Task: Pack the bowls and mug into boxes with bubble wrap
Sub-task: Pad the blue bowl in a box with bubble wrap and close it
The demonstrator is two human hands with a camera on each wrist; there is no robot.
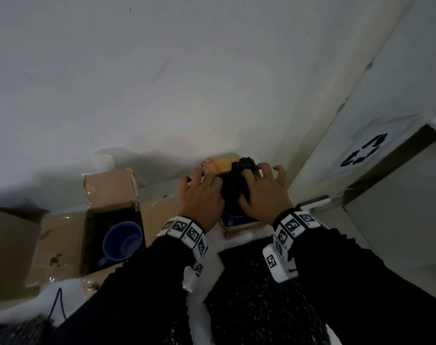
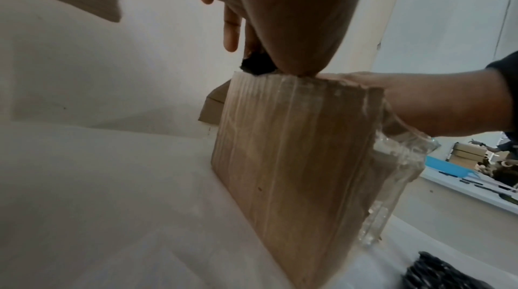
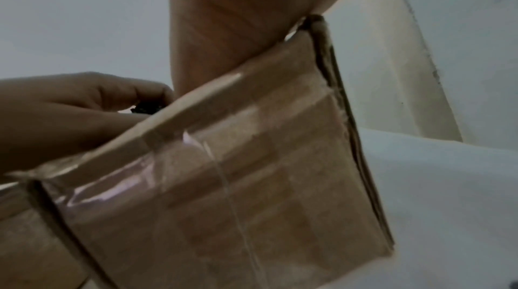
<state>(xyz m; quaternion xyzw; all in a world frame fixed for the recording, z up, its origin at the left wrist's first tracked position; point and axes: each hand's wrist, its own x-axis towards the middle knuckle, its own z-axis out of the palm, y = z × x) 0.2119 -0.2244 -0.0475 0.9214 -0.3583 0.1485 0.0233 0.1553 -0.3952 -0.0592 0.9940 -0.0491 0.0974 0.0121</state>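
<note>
A small cardboard box (image 1: pixel 239 226) stands on the white table near the wall. Black bubble wrap (image 1: pixel 236 183) fills its top, and a blue rim (image 1: pixel 233 217) shows under the near edge. My left hand (image 1: pixel 202 192) grips the wrap's left side; the left wrist view shows thumb and finger pinching black wrap (image 2: pixel 256 65) at the box (image 2: pixel 294 161) top. My right hand (image 1: pixel 261 188) curls over the wrap's right side, thumb pressed into it. A blue mug (image 1: pixel 122 241) lies in an open box (image 1: pixel 62 245) to the left.
A loose sheet of black bubble wrap (image 1: pixel 256 282) lies on the table in front of me. An orange-labelled carton (image 1: pixel 217 165) sits behind the small box against the wall. A white bin with a recycling sign (image 1: pixel 363 150) stands at the right. A dark cable (image 1: pixel 57 305) runs at lower left.
</note>
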